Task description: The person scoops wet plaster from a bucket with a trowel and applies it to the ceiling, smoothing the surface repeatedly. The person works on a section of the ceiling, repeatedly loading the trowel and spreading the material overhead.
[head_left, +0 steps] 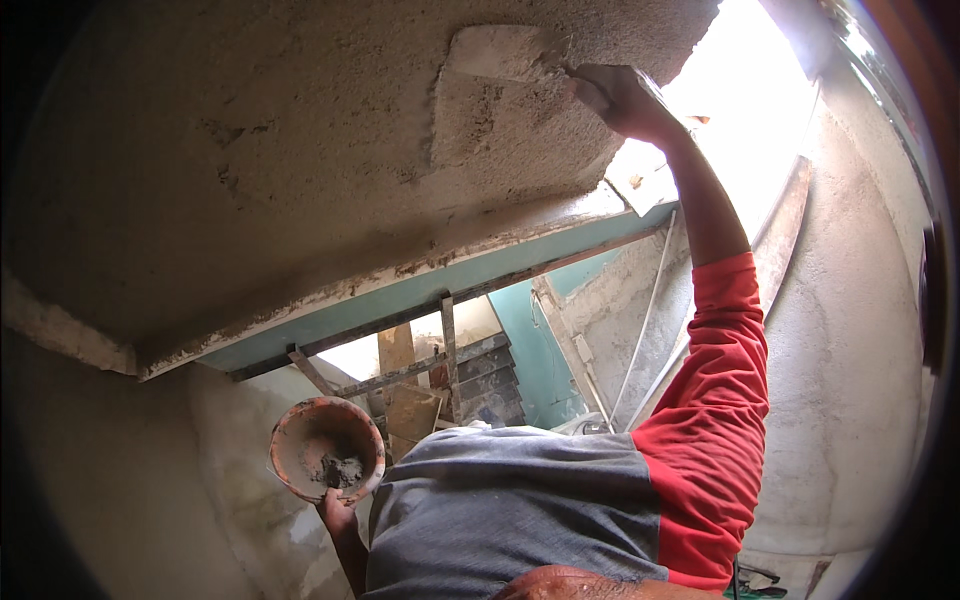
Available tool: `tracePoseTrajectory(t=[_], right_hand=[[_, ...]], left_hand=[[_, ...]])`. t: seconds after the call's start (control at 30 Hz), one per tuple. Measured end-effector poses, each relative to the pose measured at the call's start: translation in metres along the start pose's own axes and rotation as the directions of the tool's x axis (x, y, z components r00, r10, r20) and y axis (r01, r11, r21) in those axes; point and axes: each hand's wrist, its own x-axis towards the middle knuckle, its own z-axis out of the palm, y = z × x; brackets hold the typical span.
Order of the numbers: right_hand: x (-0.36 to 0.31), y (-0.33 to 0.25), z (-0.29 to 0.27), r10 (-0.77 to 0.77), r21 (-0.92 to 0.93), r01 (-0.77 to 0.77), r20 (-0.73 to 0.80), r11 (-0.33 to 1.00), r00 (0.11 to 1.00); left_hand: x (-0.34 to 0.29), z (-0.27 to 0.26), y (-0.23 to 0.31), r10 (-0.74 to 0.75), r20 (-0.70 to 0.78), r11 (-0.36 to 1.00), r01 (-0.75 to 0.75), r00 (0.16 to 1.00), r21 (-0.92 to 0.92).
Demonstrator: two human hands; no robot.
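Observation:
My right hand [628, 100] is raised high with its fingers closed around the handle of a trowel [505, 52]. The trowel's pale, flat blade lies against the rough plaster surface [330, 110], and a patch just below it has a raised edge. Low on the left, my left hand [338, 510] grips the rim of a round, reddish bowl [283, 460]. A small heap of wet grey mortar [340, 471] sits inside it, and the bowl's inner wall is smeared with grey.
Along the plaster's lower edge runs a mortar-stained ledge [400, 265], with a teal wall [530, 340] beyond. Wooden pieces [412, 410] and grey stacked blocks [488, 385] stand below. Bright light floods an opening [745, 85] at the upper right, beside a long curved board [785, 230].

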Motion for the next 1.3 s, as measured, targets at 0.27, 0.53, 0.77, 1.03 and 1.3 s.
tracePoseTrajectory(t=[0.27, 0.53, 0.77, 1.03, 1.3], right_hand=[[-0.034, 0.02, 0.123, 0.259, 0.737, 0.078, -0.331, 0.671, 0.907], [-0.083, -0.115, 0.267, 0.496, 0.91, -0.231, 0.034, 0.343, 0.868], [-0.078, -0.151, 0.285, 0.258, 0.729, -0.155, -0.031, 0.667, 0.966], [-0.08, -0.077, 0.23, 0.226, -0.012, -0.226, 0.085, 0.974, 0.97], [-0.082, -0.011, 0.169, 0.248, 0.047, -0.244, -0.248, 0.969, 0.937]], left_hand=[[-0.019, -0.012, -0.001, 0.091, -0.111, 0.995, -0.085, 0.99, 0.056], [-0.026, -0.039, 0.006, 0.025, -0.016, 0.997, -0.026, 1.0, -0.068], [-0.031, -0.061, 0.058, -0.082, 0.043, 0.997, 0.081, 0.996, 0.02], [-0.029, -0.06, 0.022, -0.183, 0.141, 0.979, 0.168, 0.973, 0.113], [-0.02, -0.041, -0.072, 0.062, 0.192, 0.998, -0.058, 0.98, -0.026]])
